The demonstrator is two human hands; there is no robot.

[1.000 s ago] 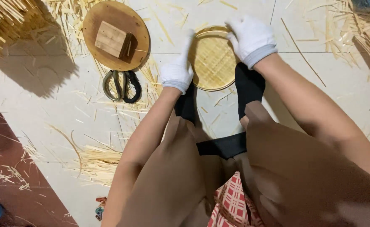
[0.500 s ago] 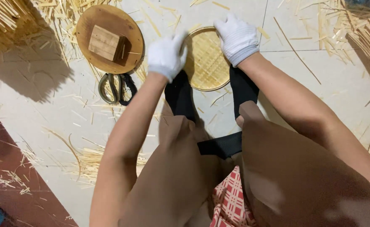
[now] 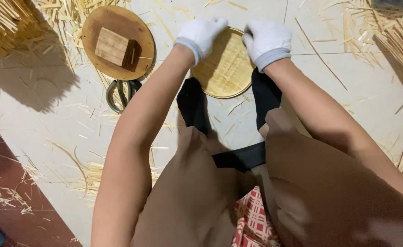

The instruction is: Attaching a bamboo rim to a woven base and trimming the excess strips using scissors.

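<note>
Left hand (image 3: 201, 34), right hand (image 3: 266, 39) grip round woven bamboo tray (image 3: 224, 73) rim

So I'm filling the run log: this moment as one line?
left hand: gloved, on woven bamboo tray rim | right hand: gloved, on rim | feet: pinning tray | scissors, wooden disc: left, untouched

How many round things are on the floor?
2: a woven bamboo tray gripped by both gloved hands, left hand and right hand, and a round wooden board carrying a wooden block, up-left.
</note>
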